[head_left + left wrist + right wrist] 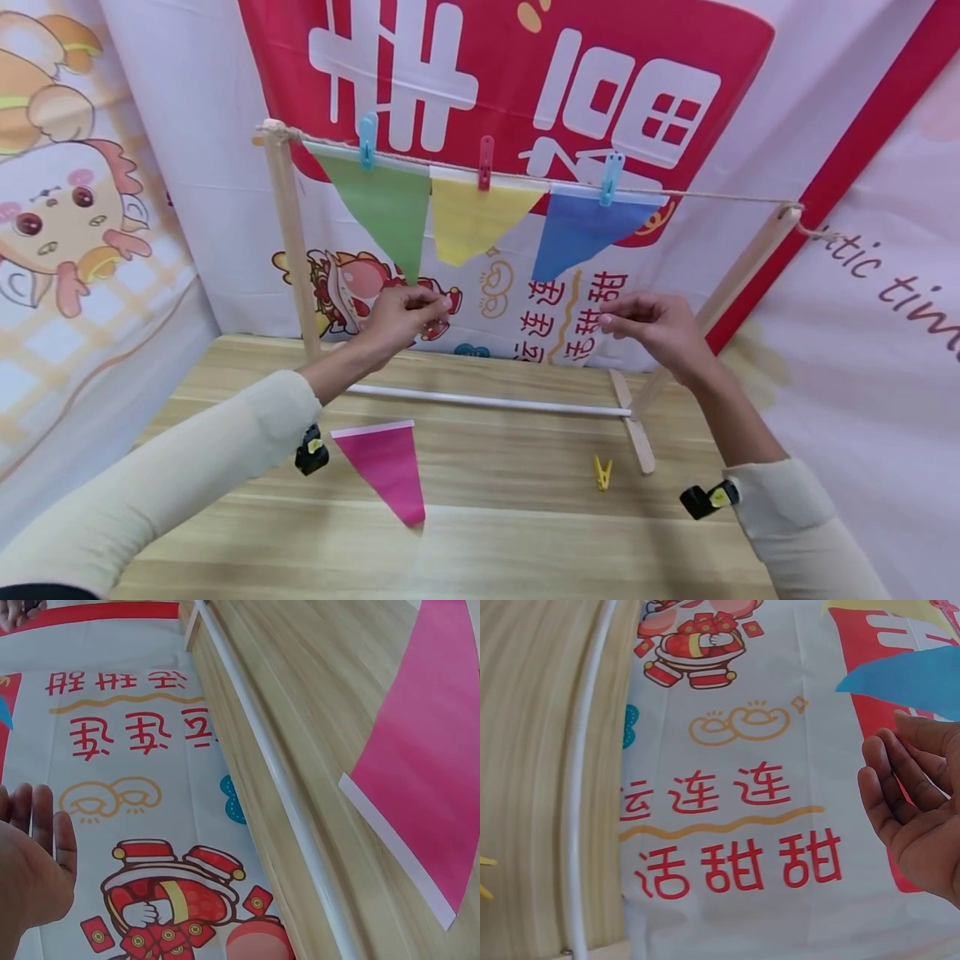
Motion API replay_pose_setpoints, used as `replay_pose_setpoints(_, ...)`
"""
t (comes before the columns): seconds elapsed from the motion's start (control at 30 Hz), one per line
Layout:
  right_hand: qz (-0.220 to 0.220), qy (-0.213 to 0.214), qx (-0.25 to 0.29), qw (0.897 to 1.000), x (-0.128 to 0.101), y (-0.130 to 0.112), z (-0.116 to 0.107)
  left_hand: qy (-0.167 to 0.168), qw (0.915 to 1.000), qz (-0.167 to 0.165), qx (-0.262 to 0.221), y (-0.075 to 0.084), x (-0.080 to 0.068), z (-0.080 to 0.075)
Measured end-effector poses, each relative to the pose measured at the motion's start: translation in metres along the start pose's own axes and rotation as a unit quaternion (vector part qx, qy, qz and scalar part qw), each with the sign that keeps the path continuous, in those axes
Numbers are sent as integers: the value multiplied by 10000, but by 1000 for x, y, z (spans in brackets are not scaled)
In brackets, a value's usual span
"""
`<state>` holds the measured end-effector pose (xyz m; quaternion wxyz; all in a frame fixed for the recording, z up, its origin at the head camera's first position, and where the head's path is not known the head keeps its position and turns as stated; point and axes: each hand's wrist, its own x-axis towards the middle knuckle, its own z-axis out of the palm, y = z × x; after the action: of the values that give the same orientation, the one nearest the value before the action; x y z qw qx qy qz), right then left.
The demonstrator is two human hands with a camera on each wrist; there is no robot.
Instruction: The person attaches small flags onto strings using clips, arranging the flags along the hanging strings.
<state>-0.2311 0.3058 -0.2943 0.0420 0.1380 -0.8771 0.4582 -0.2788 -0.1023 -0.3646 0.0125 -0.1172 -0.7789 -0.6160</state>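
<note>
We hold both hands raised, empty and loosely curled, left hand (405, 317) beneath the green flag (382, 204), right hand (652, 325) beneath the blue flag (581, 229). The pink flag (386, 467) lies flat on the table (525, 533) between our forearms, its tip pointing toward us.

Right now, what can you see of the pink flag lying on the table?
The pink flag is a flat triangular pennant, paper-like, with a white band along its wide top edge. It lies flat on the wooden table, point toward the person, in front of the rack's white bottom rod. Neither hand touches it, and no clip is on it.
</note>
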Motion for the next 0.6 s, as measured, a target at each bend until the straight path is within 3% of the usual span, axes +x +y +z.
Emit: replay_pose_setpoints(0.6, 279, -55, 541, 9981, -14, 41, 13, -86, 9989, -395, 226, -26, -6, -18)
